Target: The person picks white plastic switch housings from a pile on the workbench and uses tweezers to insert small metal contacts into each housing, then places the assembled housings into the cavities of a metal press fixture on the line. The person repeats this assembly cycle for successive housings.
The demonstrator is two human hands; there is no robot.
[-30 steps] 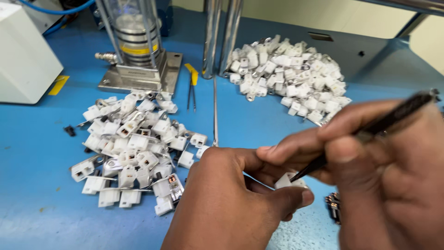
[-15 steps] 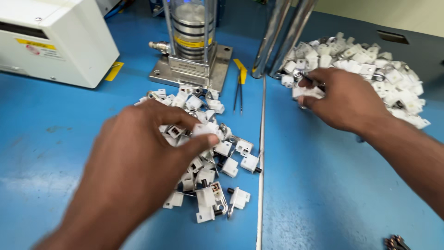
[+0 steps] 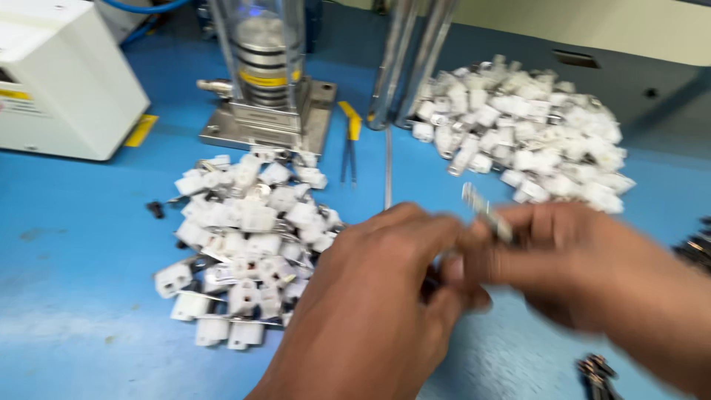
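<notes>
A small, motion-blurred pale part (image 3: 485, 211) sits pinched in the fingertips of the right hand (image 3: 585, 259), low over the blue bench (image 3: 89, 296). The left hand (image 3: 385, 296) meets it with curled fingers; what it grips is hidden. Loose white plastic connector pieces (image 3: 244, 237) lie just left, a larger white heap (image 3: 533, 137) behind.

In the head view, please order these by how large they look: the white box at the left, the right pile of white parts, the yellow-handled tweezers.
1. Right pile of white parts
2. White box, cut off by the frame, so pile and box are unsure
3. Yellow-handled tweezers, clearly smallest
</notes>
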